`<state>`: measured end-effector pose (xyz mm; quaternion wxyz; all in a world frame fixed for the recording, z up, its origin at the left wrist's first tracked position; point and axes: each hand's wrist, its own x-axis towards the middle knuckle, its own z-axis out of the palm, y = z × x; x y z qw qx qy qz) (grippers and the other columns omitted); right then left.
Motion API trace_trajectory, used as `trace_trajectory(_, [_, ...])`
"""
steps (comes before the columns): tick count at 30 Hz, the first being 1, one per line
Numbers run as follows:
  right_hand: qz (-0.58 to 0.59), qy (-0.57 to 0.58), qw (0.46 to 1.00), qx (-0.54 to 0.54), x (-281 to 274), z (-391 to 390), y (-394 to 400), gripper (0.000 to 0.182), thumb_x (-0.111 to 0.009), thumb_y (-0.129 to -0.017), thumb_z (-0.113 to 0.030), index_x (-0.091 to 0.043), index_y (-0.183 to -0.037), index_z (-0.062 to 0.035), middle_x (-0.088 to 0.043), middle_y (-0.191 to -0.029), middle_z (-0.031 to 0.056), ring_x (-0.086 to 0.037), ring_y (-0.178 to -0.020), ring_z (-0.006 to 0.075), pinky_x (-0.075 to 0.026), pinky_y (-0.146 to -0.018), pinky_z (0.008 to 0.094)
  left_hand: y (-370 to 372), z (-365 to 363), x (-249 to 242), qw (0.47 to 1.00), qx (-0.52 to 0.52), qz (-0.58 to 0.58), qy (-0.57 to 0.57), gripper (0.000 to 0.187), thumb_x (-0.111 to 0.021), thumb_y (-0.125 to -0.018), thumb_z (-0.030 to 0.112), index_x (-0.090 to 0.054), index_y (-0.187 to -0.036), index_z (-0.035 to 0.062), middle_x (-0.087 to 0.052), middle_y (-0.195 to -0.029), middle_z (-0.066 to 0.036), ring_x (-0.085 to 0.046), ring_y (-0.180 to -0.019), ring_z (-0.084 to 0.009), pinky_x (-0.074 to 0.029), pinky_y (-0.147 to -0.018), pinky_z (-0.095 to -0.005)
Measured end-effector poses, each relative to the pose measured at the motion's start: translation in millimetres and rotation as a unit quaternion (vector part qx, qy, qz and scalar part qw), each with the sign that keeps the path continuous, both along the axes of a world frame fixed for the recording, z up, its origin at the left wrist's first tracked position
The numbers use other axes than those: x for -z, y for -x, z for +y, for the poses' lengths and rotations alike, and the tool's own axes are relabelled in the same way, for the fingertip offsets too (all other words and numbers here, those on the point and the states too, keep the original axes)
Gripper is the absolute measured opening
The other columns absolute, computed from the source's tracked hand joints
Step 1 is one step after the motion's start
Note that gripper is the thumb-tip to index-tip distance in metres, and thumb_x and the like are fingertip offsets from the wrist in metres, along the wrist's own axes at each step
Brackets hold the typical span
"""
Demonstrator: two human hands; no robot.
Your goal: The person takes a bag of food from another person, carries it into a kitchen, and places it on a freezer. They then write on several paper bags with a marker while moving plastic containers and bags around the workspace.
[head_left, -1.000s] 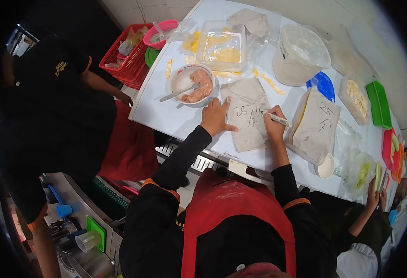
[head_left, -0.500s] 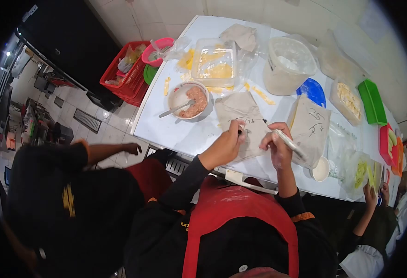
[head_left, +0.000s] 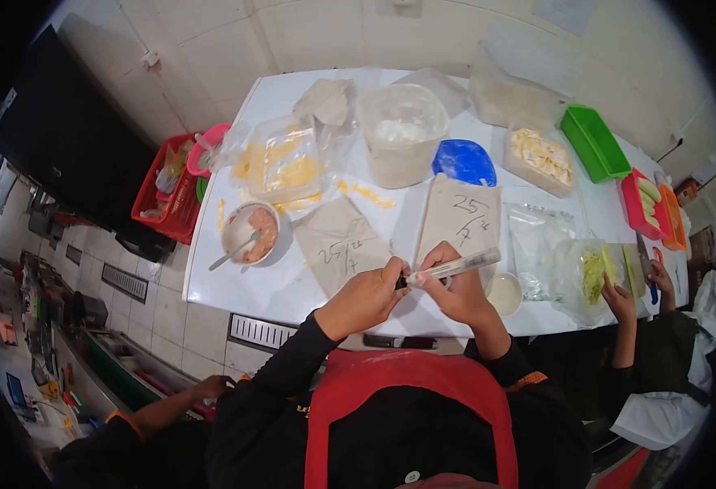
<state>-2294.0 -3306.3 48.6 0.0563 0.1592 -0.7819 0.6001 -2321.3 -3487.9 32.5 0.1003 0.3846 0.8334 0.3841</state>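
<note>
My right hand (head_left: 460, 295) is closed around a white marker (head_left: 473, 262), its barrel pointing up to the right. My left hand (head_left: 364, 300) pinches a small black marker cap (head_left: 402, 282) at the marker's tip end. Whether the cap is fully seated cannot be made out. Just beyond my hands lie two greyish-beige paper packets: the left packet (head_left: 333, 232) and the right packet (head_left: 447, 213), both with handwritten black numbers. A white bowl (head_left: 231, 236) of minced meat with a spoon (head_left: 240, 251) stands to the left.
Behind are a plastic container (head_left: 313, 189), a white tub (head_left: 372, 167), a blue scoop-like piece (head_left: 465, 163) and a green tray (head_left: 596, 145). At right, a co-worker's hands (head_left: 619, 301) hold a knife (head_left: 647, 269) beside cut greens. Another person's arm (head_left: 170, 407) is at lower left.
My hands have come together, bringing the marker's tip to the cap. The left packet now shows its writing uncovered. The view has shifted, and the person at left is lower in the frame.
</note>
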Motion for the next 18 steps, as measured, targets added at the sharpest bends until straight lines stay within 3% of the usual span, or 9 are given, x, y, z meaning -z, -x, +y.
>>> trace_trajectory(3, [-0.013,0.002,1.0,-0.019,5,16,5,0.012,-0.059,-0.08,-0.01,-0.049,-0.081,-0.0044,-0.046,-0.064,-0.0011,-0.04,-0.055,0.0048,-0.033,-0.049,0.0209,6,21,-10,0.999,-0.001,-0.031,0.04,0.03,-0.054,-0.083,0.011,-0.035,-0.103,-0.0002,-0.056,-0.081,-0.023,-0.057,-0.075,-0.0394,-0.044,-0.061,-0.0411])
trace_trajectory(10, [0.034,0.098,0.995,0.0,16,44,27,0.015,-0.062,-0.079,-0.012,-0.05,-0.077,-0.0033,-0.043,-0.064,0.0001,-0.038,-0.059,0.0071,-0.032,-0.054,0.0233,24,59,-6,0.999,-0.02,0.016,-0.047,0.031,-0.054,-0.079,0.004,-0.035,-0.103,-0.0036,-0.056,-0.086,-0.024,-0.057,-0.076,-0.0404,-0.045,-0.062,-0.0417])
trace_trajectory(15, [-0.006,0.207,0.978,-0.013,36,53,45,0.014,-0.062,-0.08,-0.012,-0.051,-0.077,-0.0033,-0.044,-0.067,-0.0014,-0.038,-0.059,0.0048,-0.031,-0.052,0.0213,37,75,0,0.998,-0.043,0.014,-0.032,0.032,-0.054,-0.079,0.004,-0.035,-0.104,-0.0029,-0.056,-0.085,-0.024,-0.056,-0.076,-0.042,-0.045,-0.062,-0.0419])
trace_trajectory(18, [-0.052,0.238,0.97,-0.011,44,55,56,0.013,-0.061,-0.081,-0.012,-0.051,-0.077,-0.0045,-0.045,-0.067,-0.0019,-0.04,-0.058,0.0033,-0.033,-0.05,0.0194,43,79,5,0.997,-0.06,-0.052,-0.01,0.042,-0.058,-0.078,0.008,-0.032,-0.11,-0.0026,-0.056,-0.092,-0.024,-0.057,-0.081,-0.0382,-0.045,-0.067,-0.0416])
